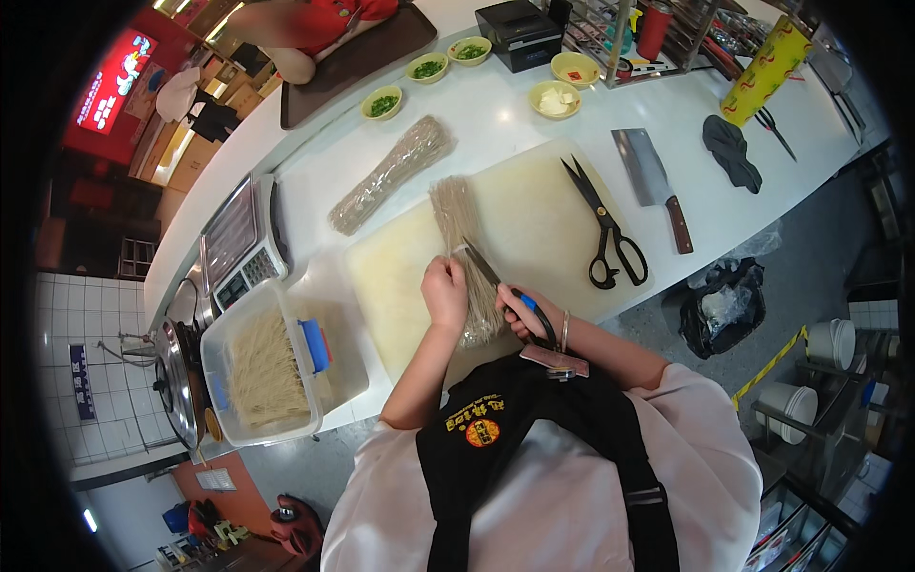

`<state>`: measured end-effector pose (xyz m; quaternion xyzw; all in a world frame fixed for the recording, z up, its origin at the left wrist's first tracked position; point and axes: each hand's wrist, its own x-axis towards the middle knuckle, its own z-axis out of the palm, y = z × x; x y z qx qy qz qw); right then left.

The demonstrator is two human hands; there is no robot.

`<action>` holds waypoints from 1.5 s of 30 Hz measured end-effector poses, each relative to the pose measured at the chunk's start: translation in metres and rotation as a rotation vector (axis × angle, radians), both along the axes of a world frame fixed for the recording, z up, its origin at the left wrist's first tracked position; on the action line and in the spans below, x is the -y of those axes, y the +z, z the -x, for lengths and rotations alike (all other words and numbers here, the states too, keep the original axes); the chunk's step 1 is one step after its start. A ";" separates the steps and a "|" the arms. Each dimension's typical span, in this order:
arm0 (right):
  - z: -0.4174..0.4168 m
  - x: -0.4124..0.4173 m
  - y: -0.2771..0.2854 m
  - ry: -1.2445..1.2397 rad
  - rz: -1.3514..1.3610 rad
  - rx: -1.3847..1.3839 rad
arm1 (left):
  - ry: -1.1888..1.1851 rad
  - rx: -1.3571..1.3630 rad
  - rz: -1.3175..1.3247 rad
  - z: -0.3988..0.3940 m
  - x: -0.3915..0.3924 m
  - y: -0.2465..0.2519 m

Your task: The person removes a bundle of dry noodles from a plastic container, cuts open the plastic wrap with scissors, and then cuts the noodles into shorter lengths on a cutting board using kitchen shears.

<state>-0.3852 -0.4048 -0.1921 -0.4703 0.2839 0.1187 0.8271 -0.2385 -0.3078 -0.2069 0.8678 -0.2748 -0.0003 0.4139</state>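
A bundle of dried vermicelli noodles [452,204] lies across the pale cutting board [529,179], its near end in clear plastic wrap. My left hand [444,292] is closed at the bundle's side, by a thin white band [460,248]; the fingertips look pinched on the band or wrap, though I cannot tell which. In my right hand [525,314] is a pair of scissors [485,264] with black and blue handles. Their tips reach the band. Larger black tailor's shears [605,229] rest on the board's right side.
A second wrapped noodle bundle [393,175] lies beyond the board. Left stand a plastic tub [332,379] of cut noodles and a scale [246,236]. To the right are a cleaver [647,168] and a dark cloth [730,154]. Bowls [554,113] and a co-worker's arm [297,66] are farther back.
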 end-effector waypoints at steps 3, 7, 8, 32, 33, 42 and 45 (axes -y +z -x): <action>-0.016 0.006 -0.004 -0.002 0.025 -0.001 | -0.010 0.076 -0.051 0.001 0.000 0.000; -0.036 0.011 -0.007 0.015 0.063 -0.015 | -0.023 0.151 -0.049 -0.001 -0.002 -0.004; -0.041 0.013 -0.006 0.032 0.104 -0.013 | -0.019 0.143 -0.052 -0.002 -0.003 -0.005; -0.020 0.018 0.027 0.140 -0.005 -0.014 | -0.090 0.199 -0.240 -0.077 0.013 -0.008; -0.023 0.019 0.029 0.118 -0.030 -0.002 | -0.090 0.185 -0.246 -0.079 0.016 -0.005; -0.065 0.032 0.022 0.028 -0.195 -0.013 | -0.046 0.086 -0.080 -0.067 0.028 0.008; -0.083 0.043 0.012 0.001 -0.224 -0.031 | -0.051 0.067 -0.059 -0.062 0.033 0.012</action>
